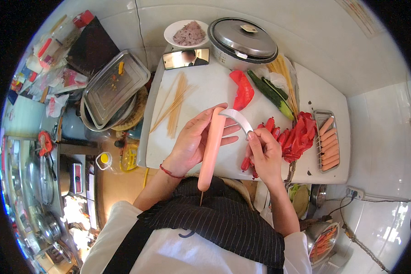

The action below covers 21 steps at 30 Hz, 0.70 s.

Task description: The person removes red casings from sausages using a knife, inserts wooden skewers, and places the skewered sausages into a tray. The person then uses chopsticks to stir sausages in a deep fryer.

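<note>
My left hand holds a long peeled pink sausage upright over the front of the white tabletop. A thin wooden skewer sticks out of the sausage's lower end. Between the thumb and fingers of my right hand is a curved, pale, blade-like strip. Its far end touches the sausage near the top. Several red-wrapped sausages lie beyond and partly under my right hand. To the right, a small metal tray holds several peeled sausages on skewers.
Loose skewers lie left on the white table. Behind stand a phone, a plate of rice and a lidded pot. Cucumbers, red packaging and a red wrapper lie right. A steel tray rests left.
</note>
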Available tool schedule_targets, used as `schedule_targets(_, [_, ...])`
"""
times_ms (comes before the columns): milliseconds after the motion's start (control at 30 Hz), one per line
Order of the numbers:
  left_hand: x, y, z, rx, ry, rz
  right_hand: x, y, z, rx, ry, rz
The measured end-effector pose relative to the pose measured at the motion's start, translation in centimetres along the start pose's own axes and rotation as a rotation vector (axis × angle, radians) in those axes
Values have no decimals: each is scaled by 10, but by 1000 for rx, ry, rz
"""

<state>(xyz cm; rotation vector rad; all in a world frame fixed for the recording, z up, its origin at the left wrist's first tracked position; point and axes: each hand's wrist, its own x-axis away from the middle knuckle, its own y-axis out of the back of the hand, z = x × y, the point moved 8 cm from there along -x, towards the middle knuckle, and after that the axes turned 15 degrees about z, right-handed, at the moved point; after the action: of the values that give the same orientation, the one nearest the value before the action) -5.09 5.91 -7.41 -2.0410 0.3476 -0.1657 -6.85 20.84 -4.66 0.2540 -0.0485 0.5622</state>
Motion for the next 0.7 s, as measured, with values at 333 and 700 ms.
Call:
schedule_targets(333, [2,0,2,36,10,-4,2,-11,-5,-17,-30,116])
schedule_targets(700, [-3,3,0,52,3,-1,12,1,10,46,16,-57])
